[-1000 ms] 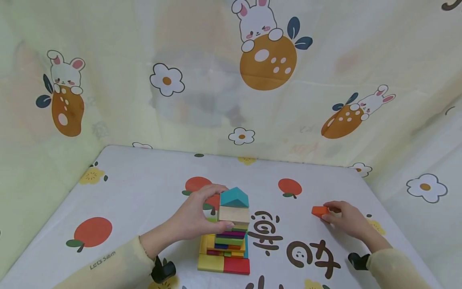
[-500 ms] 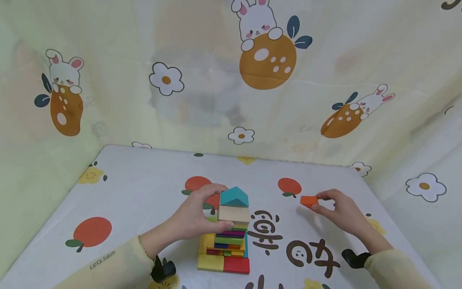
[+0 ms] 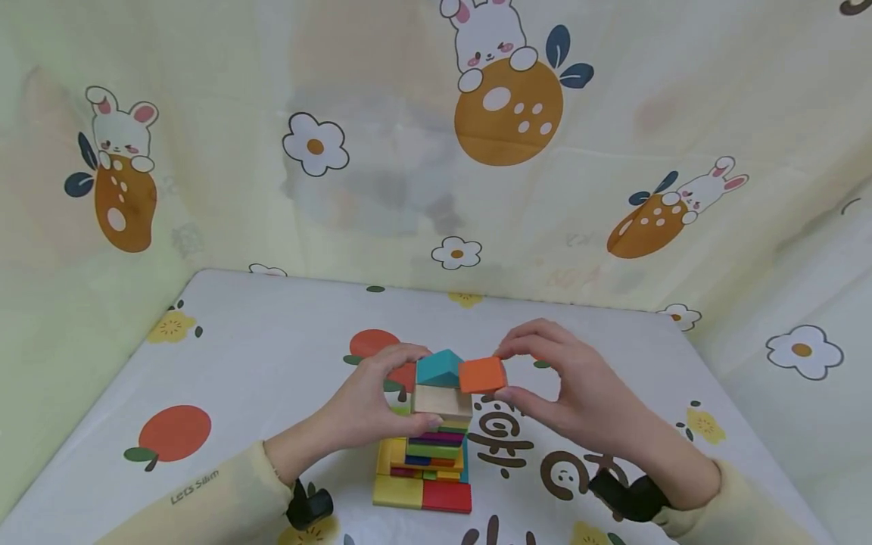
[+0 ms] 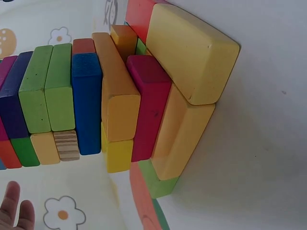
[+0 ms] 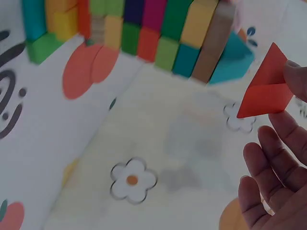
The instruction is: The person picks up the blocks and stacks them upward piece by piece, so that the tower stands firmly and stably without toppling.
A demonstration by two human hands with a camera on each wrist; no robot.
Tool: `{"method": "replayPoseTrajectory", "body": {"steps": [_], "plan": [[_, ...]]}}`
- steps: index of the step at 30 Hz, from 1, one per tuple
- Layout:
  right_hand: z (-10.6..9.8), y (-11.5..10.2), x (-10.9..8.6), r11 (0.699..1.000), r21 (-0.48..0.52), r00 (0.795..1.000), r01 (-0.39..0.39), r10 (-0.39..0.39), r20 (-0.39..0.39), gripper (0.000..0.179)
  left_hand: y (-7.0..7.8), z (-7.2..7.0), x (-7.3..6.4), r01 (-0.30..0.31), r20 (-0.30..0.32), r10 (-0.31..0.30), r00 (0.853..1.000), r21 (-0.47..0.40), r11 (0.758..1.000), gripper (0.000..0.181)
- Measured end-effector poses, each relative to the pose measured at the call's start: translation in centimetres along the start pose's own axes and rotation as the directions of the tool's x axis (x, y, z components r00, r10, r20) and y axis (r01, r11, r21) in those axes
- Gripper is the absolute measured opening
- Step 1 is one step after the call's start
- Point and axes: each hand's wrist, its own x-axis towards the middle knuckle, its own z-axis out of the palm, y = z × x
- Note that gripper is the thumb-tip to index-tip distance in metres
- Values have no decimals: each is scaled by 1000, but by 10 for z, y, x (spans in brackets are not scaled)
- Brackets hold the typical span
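A tower of coloured wooden blocks (image 3: 436, 449) stands on the table, with a teal triangular block (image 3: 436, 369) on its plain wood plank (image 3: 441, 401). My left hand (image 3: 371, 397) holds the upper tower from the left, thumb at the front and fingers behind. In the left wrist view, two fingertips (image 4: 23, 216) show apart from the stacked blocks (image 4: 87, 103). My right hand (image 3: 579, 386) pinches an orange triangular block (image 3: 482, 375) between thumb and fingers. That block is up beside the teal one, overlapping its right end in the head view; the right wrist view shows the orange block (image 5: 268, 93) too.
A white cloth (image 3: 272, 341) printed with fruit, flowers and dark lettering covers the table. Behind it hangs a patterned curtain (image 3: 381, 212). Yellow and red blocks (image 3: 446, 497) form the tower's front base. Each wrist carries a small black camera (image 3: 309, 506).
My right hand has lifted the orange triangular block from the right of the table and carried it left to the tower's top. The left hand has stayed in place on the tower.
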Motion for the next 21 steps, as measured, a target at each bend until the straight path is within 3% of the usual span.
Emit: {"method": "replayPoseTrajectory", "body": {"steps": [4, 8, 21], "plan": [[8, -14, 6, 997, 50, 998, 50, -52, 35, 34, 0, 0, 0, -2, 4, 2, 1000, -24, 1000, 54], [16, -20, 10, 996, 73, 996, 44, -49, 77, 31, -1, 0, 0, -4, 5, 4, 1000, -42, 999, 52], [28, -22, 15, 998, -1, 996, 65, -64, 68, 35, -1, 0, -1, -19, 6, 19, 1000, -38, 999, 53]]}}
